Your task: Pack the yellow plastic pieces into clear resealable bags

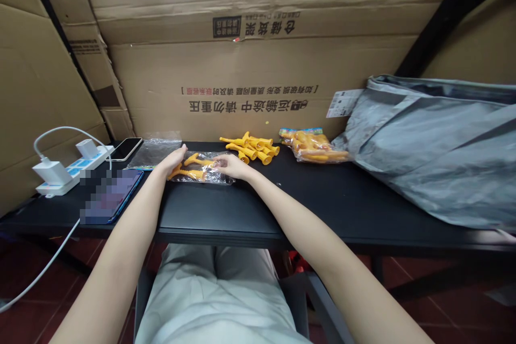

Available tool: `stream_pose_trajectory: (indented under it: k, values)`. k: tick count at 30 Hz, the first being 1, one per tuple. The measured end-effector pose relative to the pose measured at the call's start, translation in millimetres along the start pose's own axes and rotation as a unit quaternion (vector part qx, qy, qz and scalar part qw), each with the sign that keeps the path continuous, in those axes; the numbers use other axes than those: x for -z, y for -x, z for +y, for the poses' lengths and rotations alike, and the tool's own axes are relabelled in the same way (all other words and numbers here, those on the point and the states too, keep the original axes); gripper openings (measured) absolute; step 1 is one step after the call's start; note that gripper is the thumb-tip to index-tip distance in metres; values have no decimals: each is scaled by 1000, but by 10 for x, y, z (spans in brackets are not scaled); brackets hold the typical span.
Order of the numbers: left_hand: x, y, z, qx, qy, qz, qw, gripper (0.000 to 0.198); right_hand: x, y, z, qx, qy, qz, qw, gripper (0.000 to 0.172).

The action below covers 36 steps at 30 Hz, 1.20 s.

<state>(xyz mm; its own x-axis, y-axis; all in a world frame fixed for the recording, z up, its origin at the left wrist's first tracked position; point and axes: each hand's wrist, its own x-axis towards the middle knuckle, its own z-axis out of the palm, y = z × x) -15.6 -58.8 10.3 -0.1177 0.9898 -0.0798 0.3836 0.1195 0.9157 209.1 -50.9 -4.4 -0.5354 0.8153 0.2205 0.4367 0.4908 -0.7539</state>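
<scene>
A clear plastic bag lies flat on the black table, with yellow plastic pieces in it, shaped like bent limbs with flared ends. My left hand is at the bag's left end, its fingers closed on the plastic beside the pieces; some fingertips are hidden. On the bag's right part, my right hand grips the film with bent fingers. Just behind it sits a loose pile of similar yellow pieces. Another clear bag, which looks flat, lies behind my left hand.
A filled bag of yellow pieces lies against the cardboard wall. The large grey bag takes up the right side. On the left are a power strip with chargers and cable, a phone and another phone.
</scene>
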Motion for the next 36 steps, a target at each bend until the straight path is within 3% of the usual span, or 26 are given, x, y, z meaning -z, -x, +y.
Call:
stream_pose_trajectory:
  k: [3,6,11,16,19,24,31,36]
  values:
    - [-17,6,3,27,45,-12,999,53,2,-4,4,-1,-94,-29,995,48]
    - [-18,-16,-1,7,52,3,999,51,8,-1,2,-12,-129,-55,990,54]
    - [8,-57,-6,-36,68,9,997,53,-12,11,-14,-16,-79,-35,996,57]
    - [19,-89,-27,-41,62,22,997,52,-27,-9,7,19,1,19,1000,38]
    - [8,-109,-43,-49,65,21,996,50,-33,-38,42,19,3,-20,1000,36]
    - [-10,-131,-68,-69,79,15,994,49,-67,-38,46,46,25,-85,995,57]
    - [-8,-140,-105,-105,-68,5,992,62,-137,-12,45,74,64,-87,991,59]
    - [-30,-80,-63,-111,-135,1,985,57,-141,-16,21,115,89,0,989,40]
